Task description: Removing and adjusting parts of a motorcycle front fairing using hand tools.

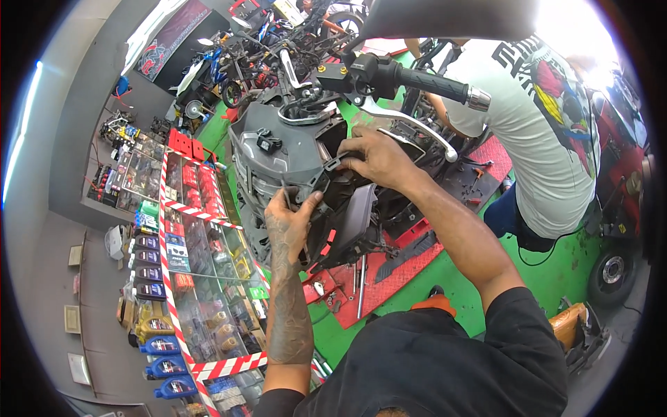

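A partly stripped motorcycle stands in front of me, its dark front fairing (278, 156) facing left. My right hand (381, 161) is closed on a black plastic trim piece (333, 164) at the fairing's inner edge, thumb and fingers pinching it. Lower down, my left hand (290, 224) has its thumb and fingers curled around the fairing's near edge; what its fingertips grip, if anything, is hidden. Above my right hand are the handlebar grip (445, 85) and a silver lever (406, 119). A small black connector-like part (267, 141) lies on top of the fairing.
Another person in a white shirt (531, 139) bends over at the right. A red work platform (347, 313) with loose tools lies below the motorcycle. Red-and-white taped glass display cases (208, 264) and oil bottles (167, 365) line the left. A wheel (615, 270) stands far right.
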Demonstrator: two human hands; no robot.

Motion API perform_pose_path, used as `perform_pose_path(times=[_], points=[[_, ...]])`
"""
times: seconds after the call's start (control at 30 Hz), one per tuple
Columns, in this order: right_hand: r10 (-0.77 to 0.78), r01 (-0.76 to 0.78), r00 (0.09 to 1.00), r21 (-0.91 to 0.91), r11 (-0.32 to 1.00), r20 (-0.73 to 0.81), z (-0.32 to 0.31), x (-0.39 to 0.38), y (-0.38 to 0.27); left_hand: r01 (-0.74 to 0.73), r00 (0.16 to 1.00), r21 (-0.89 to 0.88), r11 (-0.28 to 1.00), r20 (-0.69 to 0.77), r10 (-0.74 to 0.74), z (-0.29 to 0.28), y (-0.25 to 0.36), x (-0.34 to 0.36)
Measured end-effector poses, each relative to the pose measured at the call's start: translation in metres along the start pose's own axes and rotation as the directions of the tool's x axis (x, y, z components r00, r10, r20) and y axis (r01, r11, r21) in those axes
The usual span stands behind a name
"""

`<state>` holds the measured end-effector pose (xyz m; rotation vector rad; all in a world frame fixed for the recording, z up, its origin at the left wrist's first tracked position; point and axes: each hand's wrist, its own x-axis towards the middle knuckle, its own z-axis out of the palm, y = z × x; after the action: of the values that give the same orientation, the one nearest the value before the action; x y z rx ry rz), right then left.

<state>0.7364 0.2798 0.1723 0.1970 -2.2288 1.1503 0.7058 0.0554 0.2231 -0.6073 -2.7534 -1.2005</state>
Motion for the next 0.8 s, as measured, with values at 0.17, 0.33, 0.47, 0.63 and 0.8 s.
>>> perform_pose_path(times=[0.17, 0.33, 0.47, 0.63, 0.8], points=[[0.049, -0.049, 0.999, 0.018, 0.999, -0.011, 0.001, 0.0, -0.003, -0.015, 1.0, -0.19, 0.982, 0.019, 0.019, -0.004, -0.01, 0.004], [0.047, -0.046, 0.999, 0.027, 0.999, -0.011, 0.003, -0.005, 0.004, 0.063, 0.998, -0.251, 0.966, 0.037, -0.055, -0.002, -0.021, 0.007], [0.065, -0.065, 0.998, 0.022, 0.998, 0.018, -0.005, -0.003, 0.005, 0.065, 0.998, -0.356, 0.932, 0.017, -0.064, 0.0, -0.026, 0.007], [0.019, -0.018, 1.0, 0.091, 0.996, -0.018, 0.002, -0.014, 0.017, 0.068, 0.998, -0.207, 0.976, 0.031, -0.063, -0.006, -0.022, 0.011], [0.037, -0.037, 0.999, 0.0, 0.999, -0.003, 0.001, -0.021, -0.001, 0.042, 0.988, -0.22, 0.975, 0.152, -0.009, -0.028, -0.028, 0.009]])
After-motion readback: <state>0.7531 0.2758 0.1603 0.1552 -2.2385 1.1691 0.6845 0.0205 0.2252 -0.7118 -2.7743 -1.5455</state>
